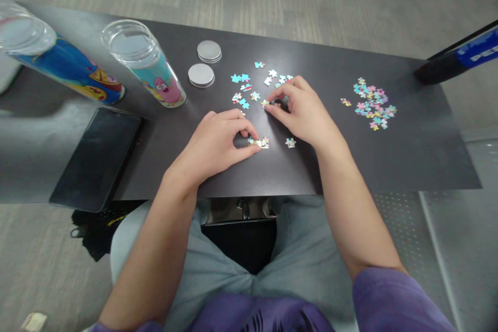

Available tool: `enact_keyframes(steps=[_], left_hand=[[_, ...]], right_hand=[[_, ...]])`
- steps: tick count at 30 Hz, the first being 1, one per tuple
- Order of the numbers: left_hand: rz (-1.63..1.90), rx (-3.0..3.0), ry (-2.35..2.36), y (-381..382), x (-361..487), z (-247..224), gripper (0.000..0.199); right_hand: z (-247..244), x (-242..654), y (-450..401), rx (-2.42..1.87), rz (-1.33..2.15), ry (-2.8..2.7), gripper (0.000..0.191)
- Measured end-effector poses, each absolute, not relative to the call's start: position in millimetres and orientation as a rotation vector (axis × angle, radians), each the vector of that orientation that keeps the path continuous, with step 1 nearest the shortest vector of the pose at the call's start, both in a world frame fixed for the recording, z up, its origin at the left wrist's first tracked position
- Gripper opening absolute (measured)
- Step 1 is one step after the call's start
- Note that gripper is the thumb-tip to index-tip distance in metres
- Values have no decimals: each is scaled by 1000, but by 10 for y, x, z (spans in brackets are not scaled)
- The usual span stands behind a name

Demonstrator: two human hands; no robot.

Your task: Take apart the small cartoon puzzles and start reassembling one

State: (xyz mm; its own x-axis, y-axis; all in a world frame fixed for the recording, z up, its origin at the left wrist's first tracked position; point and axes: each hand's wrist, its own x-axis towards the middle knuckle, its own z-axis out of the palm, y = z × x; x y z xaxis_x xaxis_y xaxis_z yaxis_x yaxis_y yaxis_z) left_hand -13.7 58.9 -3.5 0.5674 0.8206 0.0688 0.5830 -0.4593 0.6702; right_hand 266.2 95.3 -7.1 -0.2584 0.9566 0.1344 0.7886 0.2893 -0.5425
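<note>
My left hand (221,140) rests low on the dark table, its thumb and fingertips closed on a short joined strip of puzzle pieces (263,142). Further up and to the right, my right hand (298,106) has its thumb and forefinger together at a small puzzle piece (265,104). A single loose piece (290,142) lies to the right of the strip. Several loose pieces (244,103) are scattered beyond my hands, among them blue ones (236,78) and pale ones (268,81). Some pieces are partly covered by my right fingers.
A pile of puzzle pieces (375,106) lies to the right. Two round metal lids (201,75) (209,50), two clear-topped printed tubes (163,80) (78,70) and a black tablet (97,158) are on the left. A dark bottle (439,68) stands at the right edge.
</note>
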Motion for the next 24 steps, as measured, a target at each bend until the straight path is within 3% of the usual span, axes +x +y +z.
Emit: enact_keyframes(steps=[24], left_hand=[[602, 2191, 1079, 631, -168, -135, 15]], right_hand=[[66, 2717, 878, -1462, 504, -2314, 14]])
